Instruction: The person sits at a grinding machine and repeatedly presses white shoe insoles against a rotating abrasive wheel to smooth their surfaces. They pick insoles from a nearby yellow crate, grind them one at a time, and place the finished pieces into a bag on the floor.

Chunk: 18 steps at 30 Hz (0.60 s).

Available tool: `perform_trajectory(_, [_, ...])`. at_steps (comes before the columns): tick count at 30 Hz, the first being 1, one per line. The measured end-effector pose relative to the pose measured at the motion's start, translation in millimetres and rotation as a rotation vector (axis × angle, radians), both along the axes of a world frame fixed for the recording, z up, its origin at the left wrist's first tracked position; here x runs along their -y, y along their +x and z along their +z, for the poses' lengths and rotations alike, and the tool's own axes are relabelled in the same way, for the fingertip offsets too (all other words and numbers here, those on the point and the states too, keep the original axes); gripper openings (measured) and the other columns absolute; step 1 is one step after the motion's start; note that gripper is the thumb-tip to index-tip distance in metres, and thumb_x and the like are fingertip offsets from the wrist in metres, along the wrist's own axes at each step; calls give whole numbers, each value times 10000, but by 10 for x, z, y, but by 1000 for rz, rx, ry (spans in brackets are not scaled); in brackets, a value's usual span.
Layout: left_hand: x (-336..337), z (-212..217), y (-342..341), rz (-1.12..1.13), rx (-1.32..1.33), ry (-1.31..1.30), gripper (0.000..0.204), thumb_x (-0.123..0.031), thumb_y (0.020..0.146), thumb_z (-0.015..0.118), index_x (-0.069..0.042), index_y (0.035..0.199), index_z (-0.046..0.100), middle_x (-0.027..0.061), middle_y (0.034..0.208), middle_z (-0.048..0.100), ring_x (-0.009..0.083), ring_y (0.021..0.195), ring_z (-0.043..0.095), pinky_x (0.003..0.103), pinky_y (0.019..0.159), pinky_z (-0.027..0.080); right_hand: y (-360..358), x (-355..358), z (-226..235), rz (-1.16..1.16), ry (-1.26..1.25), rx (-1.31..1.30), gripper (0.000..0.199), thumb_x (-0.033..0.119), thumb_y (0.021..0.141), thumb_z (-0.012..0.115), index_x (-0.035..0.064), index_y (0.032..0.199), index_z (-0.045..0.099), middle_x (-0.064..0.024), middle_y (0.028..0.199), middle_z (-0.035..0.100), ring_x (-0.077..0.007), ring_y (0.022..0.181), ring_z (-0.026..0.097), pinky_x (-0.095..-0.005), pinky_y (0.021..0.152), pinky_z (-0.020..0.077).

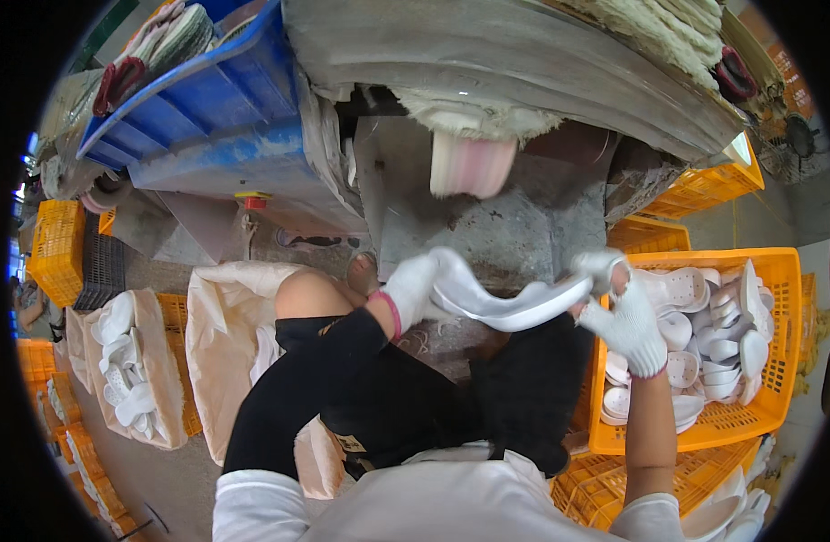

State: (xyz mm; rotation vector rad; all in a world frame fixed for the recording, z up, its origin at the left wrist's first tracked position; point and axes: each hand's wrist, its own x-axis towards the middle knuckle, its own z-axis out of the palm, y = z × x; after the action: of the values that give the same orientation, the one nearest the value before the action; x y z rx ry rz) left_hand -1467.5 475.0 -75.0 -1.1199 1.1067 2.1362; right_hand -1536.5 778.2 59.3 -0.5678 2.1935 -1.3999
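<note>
A white foam shoe with a smooth curved edge is stretched sideways between my hands, above my lap. My left hand, in a white knit glove with a pink cuff, is closed on its left end. At the other end my right hand pinches the shoe; its glove leaves fingertips bare, and part of the grip is hidden. Beyond the shoe, a pink and white buffing wheel looks blurred under a shaggy fringe. Both hands are apart from the wheel.
On my right stands a yellow crate piled with white foam shoes. At my left are a cloth-lined sack and a lined crate of white shoes. A blue bin sits beside the grey machine housing.
</note>
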Motion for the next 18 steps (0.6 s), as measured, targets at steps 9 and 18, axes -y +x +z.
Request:
perform_trajectory(9, [-544, -122, -301, 413, -411, 404, 748, -711, 994, 483, -143, 1481, 497, 68, 1398, 605, 276, 1245, 576, 502, 1011, 499, 683, 1001, -2, 34, 128, -381, 530, 153, 893, 749, 18, 1384, 603, -154, 1081, 717, -274, 940, 730, -363, 793, 579])
perform_trajectory(18, [-293, -278, -719, 313, -879, 1078, 675, -752, 994, 401, -110, 1033, 603, 110, 931, 673, 301, 832, 653, 400, 751, 554, 172, 2061, -468, -207, 499, -778, 266, 283, 975, 639, 27, 974, 711, -221, 862, 705, -399, 786, 710, -439, 696, 561])
